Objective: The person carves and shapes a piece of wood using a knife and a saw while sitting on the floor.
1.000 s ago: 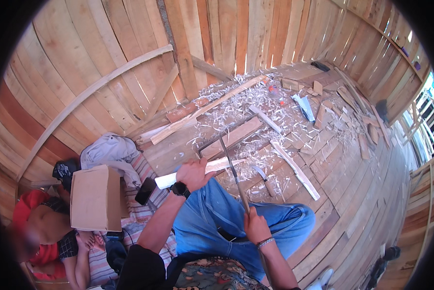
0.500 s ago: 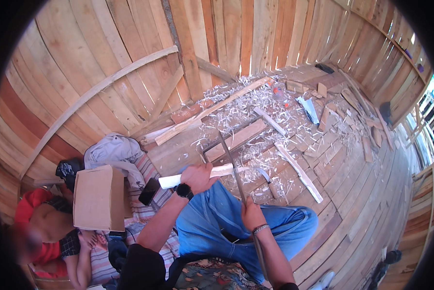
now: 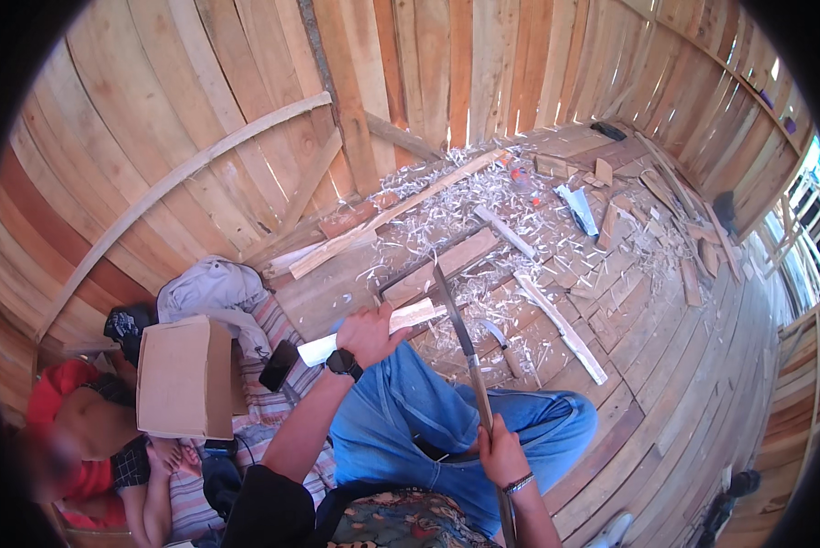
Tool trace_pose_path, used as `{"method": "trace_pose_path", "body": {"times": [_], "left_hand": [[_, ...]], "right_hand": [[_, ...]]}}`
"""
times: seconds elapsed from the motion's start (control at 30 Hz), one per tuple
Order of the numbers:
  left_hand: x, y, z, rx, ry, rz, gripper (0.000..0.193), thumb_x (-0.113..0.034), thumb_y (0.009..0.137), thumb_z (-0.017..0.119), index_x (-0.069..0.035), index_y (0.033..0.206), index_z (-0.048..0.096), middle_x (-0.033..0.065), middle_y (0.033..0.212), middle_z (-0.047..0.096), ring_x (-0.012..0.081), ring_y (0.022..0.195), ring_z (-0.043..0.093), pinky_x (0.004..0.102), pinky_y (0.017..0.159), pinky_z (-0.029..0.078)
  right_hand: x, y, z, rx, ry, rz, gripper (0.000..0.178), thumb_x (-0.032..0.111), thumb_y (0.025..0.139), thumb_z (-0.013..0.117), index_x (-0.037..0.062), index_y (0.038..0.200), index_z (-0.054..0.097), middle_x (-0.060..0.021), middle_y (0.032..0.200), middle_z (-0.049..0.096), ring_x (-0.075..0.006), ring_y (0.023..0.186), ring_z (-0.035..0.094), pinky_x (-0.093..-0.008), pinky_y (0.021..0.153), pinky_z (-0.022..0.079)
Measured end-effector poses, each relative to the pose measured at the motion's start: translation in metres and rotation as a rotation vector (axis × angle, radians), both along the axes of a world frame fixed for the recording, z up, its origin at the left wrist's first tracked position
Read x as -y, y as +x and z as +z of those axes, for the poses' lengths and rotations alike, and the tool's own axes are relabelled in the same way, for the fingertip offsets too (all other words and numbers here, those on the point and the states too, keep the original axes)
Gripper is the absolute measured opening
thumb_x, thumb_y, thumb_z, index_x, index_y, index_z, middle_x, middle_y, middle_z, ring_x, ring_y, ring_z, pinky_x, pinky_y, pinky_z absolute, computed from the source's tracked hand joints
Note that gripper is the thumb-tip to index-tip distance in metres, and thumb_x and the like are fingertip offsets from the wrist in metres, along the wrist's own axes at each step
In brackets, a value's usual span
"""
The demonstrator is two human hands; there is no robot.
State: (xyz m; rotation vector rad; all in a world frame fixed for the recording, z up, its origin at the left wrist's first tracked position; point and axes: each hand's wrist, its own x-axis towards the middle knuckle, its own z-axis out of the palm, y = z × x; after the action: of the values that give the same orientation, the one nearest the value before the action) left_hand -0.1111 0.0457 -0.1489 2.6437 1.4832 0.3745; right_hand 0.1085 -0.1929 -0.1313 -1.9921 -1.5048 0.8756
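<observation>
My left hand (image 3: 369, 336) is wrapped round a pale, freshly cut stick of wood (image 3: 414, 316) above my left knee. The wood's ends show on both sides of the fist. In my right hand (image 3: 504, 455) is a long-handled knife (image 3: 454, 312), gripped along its slender shaft in front of my right thigh. Its dark blade slants up and to the left, beside the wood's right end; whether they touch I cannot tell. The shaft runs back along my right forearm. Both hands are closed.
Curled shavings (image 3: 456, 210) litter the plank floor, with a long batten (image 3: 401, 212), a white-edged strip (image 3: 561, 327) and a curved blade (image 3: 494, 334) among them. At left are a cardboard box (image 3: 183, 376), a phone (image 3: 278, 365) and a seated person in red (image 3: 68, 402).
My right hand has drawn the knife down and to the right, so its blade has slid off the wood toward the wood's end. My left hand keeps its hold, shifted slightly left.
</observation>
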Motion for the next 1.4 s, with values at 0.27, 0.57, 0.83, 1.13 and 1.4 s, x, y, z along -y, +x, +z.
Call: {"method": "trace_pose_path", "body": {"times": [0.27, 0.57, 0.83, 1.13, 1.4], "left_hand": [[0.002, 0.0, 0.006, -0.03, -0.018, -0.014, 0.049, -0.049, 0.087, 0.058, -0.001, 0.096, 0.057, 0.0184, 0.08, 0.067, 0.0334, 0.08, 0.065, 0.042, 0.071, 0.052], [0.001, 0.004, -0.006, -0.102, 0.013, -0.051, 0.045, -0.046, 0.087, 0.059, -0.001, 0.095, 0.058, 0.0164, 0.082, 0.067, 0.0317, 0.082, 0.066, 0.0402, 0.07, 0.053], [-0.002, 0.004, -0.006, -0.077, -0.043, -0.025, 0.043, -0.044, 0.085, 0.061, -0.002, 0.094, 0.058, 0.016, 0.082, 0.066, 0.0315, 0.084, 0.065, 0.0407, 0.072, 0.053], [0.004, 0.001, 0.0, -0.006, 0.015, -0.007, 0.049, -0.049, 0.085, 0.061, -0.001, 0.094, 0.058, 0.0185, 0.081, 0.066, 0.0334, 0.08, 0.065, 0.0425, 0.071, 0.053], [0.005, 0.002, 0.006, -0.067, 0.014, -0.025, 0.046, -0.047, 0.087, 0.058, -0.002, 0.097, 0.055, 0.0167, 0.082, 0.067, 0.0323, 0.081, 0.065, 0.0409, 0.071, 0.052]], "right_hand": [[0.014, -0.009, -0.017, 0.049, -0.038, 0.029, 0.021, 0.016, 0.094, 0.051, -0.0024, 0.103, 0.048, -0.0243, 0.069, 0.063, -0.0468, 0.069, 0.061, -0.0559, 0.065, 0.048], [-0.012, -0.002, -0.035, 0.087, 0.006, 0.105, 0.025, 0.019, 0.094, 0.05, -0.0021, 0.107, 0.046, -0.0334, 0.078, 0.061, -0.0534, 0.074, 0.058, -0.0617, 0.072, 0.046], [-0.073, -0.006, -0.062, 0.146, 0.026, 0.111, 0.025, 0.02, 0.094, 0.05, -0.0003, 0.109, 0.046, -0.0317, 0.079, 0.063, -0.0533, 0.074, 0.059, -0.0614, 0.071, 0.046], [-0.01, 0.014, 0.008, 0.056, 0.064, 0.035, 0.023, 0.019, 0.095, 0.05, -0.0014, 0.106, 0.046, -0.0304, 0.07, 0.06, -0.0525, 0.072, 0.058, -0.0616, 0.067, 0.044], [0.008, 0.002, -0.021, -0.037, -0.075, 0.061, 0.02, 0.019, 0.096, 0.049, 0.0016, 0.106, 0.05, -0.0176, 0.076, 0.068, -0.0433, 0.078, 0.063, -0.0494, 0.075, 0.048]]}}
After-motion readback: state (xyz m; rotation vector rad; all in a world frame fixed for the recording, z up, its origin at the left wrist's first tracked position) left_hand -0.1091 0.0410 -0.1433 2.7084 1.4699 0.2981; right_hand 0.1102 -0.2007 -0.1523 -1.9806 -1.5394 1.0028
